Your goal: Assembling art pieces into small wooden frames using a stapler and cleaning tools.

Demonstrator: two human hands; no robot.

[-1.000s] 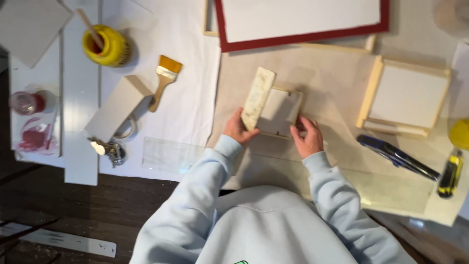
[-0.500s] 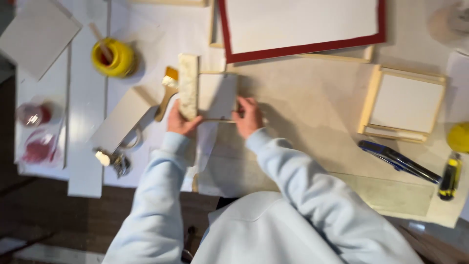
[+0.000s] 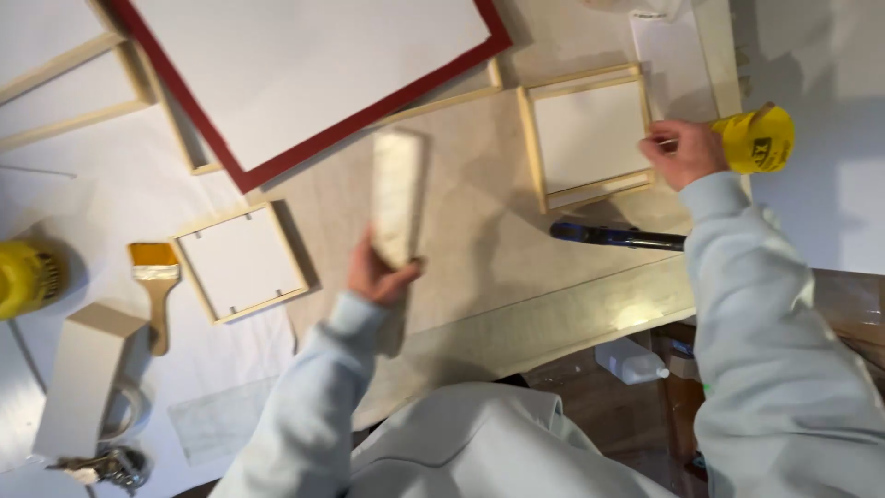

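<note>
Paper-covered worktop [image 3: 479, 249] carries the frames. Left hand [image 3: 378, 272] grips a pale block [image 3: 398, 195], long axis upright; right hand [image 3: 684, 152], well apart, touches the small stretched canvas [image 3: 588, 129] at its right edge.

two small framed canvases [image 3: 241, 261] [image 3: 590, 131], two yellow tubs [image 3: 28, 277] [image 3: 758, 138], one brush [image 3: 157, 281]

Pale cream speckled block [image 3: 397, 195], small white canvas in pale wood frame [image 3: 590, 134], yellow container with black print [image 3: 756, 138], large white panel edged dark red [image 3: 313, 69], orange-banded pale-bristled brush [image 3: 157, 277], beige worktop [image 3: 479, 267], light blue sleeves [image 3: 765, 304]
</note>
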